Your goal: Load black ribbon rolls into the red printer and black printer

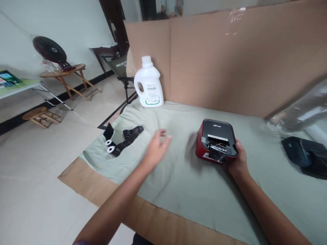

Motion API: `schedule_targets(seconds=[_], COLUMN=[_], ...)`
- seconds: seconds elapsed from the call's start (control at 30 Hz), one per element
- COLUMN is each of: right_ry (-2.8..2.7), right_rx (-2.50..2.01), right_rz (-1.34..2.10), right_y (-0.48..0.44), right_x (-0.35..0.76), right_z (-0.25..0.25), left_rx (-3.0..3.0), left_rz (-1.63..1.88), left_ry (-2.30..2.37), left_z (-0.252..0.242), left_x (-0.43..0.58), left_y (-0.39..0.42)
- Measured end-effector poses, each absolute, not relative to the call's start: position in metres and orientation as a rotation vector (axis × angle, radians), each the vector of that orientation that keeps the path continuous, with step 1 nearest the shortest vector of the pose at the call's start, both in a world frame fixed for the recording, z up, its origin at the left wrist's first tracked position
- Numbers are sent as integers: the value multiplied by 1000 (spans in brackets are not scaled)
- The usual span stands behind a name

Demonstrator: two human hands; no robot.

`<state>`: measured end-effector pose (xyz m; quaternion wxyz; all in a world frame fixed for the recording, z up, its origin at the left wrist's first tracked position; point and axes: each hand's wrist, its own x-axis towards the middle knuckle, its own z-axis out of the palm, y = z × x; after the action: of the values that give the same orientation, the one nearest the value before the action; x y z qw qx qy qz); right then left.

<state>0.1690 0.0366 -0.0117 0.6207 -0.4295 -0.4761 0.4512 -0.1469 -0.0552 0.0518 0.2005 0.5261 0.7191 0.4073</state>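
Note:
My right hand (238, 160) grips the front right corner of a small red and black label printer (217, 127). The printer is slightly tilted over the green cloth; whether it touches the cloth I cannot tell. A strip of shiny black film (218, 152) hangs from the slot at its front. Left of the printer, my left hand (157, 146) is above the cloth, slightly blurred, with fingers apart and nothing held. Beyond it, to the left, lie two small rolls (110, 146) with white cores and a length of black ribbon (129, 140).
A white detergent bottle (150, 85) stands at the back, before a tall cardboard panel (219, 58). Clear plastic wrapping (301, 107) and a dark rounded object (305, 156) lie at the right. The green cloth (189, 200) covers a wooden board (150, 216). A fan (49, 49) stands farther off.

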Motion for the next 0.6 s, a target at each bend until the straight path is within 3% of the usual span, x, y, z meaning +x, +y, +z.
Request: schedule_targets(seconds=[0.1, 0.3, 0.6], right_ry=[-1365, -2019, -2010], right_rx=[-1012, -1191, -1013], right_rz=[1035, 707, 619], right_y=[27, 16, 45], right_x=[191, 215, 58], right_z=[-8, 9, 53], left_rx=[1395, 1401, 1148], left_rz=[1033, 1121, 1507], left_ry=[1484, 1256, 1237], left_z=[38, 32, 52], left_x=[-79, -30, -143], left_y=[-21, 5, 44])
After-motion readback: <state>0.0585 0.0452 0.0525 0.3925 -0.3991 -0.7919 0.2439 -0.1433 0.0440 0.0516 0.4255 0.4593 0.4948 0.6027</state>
